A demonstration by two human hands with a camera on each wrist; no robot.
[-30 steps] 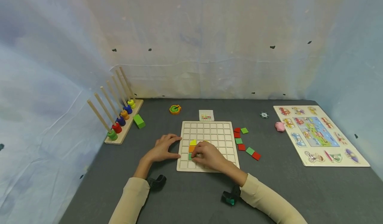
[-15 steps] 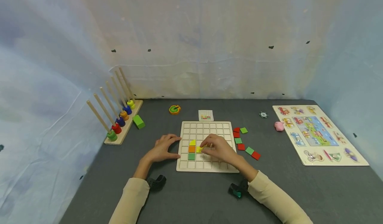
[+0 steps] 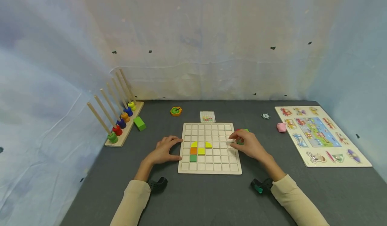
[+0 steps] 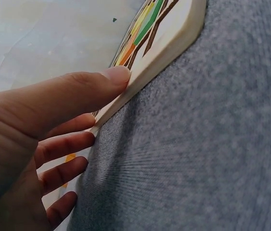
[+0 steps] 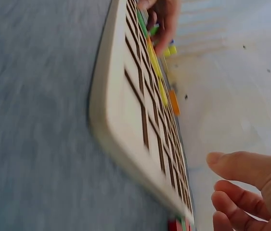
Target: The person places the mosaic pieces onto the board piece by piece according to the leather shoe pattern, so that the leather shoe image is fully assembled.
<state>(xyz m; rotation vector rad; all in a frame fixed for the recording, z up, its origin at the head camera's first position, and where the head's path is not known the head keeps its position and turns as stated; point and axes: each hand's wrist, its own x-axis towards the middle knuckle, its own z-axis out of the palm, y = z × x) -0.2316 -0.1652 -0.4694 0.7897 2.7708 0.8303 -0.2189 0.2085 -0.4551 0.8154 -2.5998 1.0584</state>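
Observation:
The pale wooden grid board [image 3: 222, 168] lies flat on the table. On its left half are an orange tile [image 3: 193, 150], a green tile [image 3: 193, 158], a yellow square tile [image 3: 201, 151] and two yellow tiles with a cut or rounded side, one of them the yellow corner tile [image 3: 208, 145]. My left hand [image 3: 163, 151] touches the board's left edge with thumb and fingertips, fingers loosely spread. Over the right edge hovers my right hand [image 3: 248, 144], thumb and fingers apart, nothing between them. Behind it, loose red and green tiles [image 3: 240, 142] are mostly hidden.
A small pattern card [image 3: 207, 117] lies behind the board. To the left stand a peg stacker [image 3: 122, 139] with coloured beads and a green block [image 3: 140, 123]. Rightward lie a pink toy [image 3: 281, 127], a round chip [image 3: 265, 116] and a picture puzzle [image 3: 338, 164].
My right hand has left the coloured tiles and moved right to the board's edge, uncovering the green and yellow tiles. The left hand stays at the left edge.

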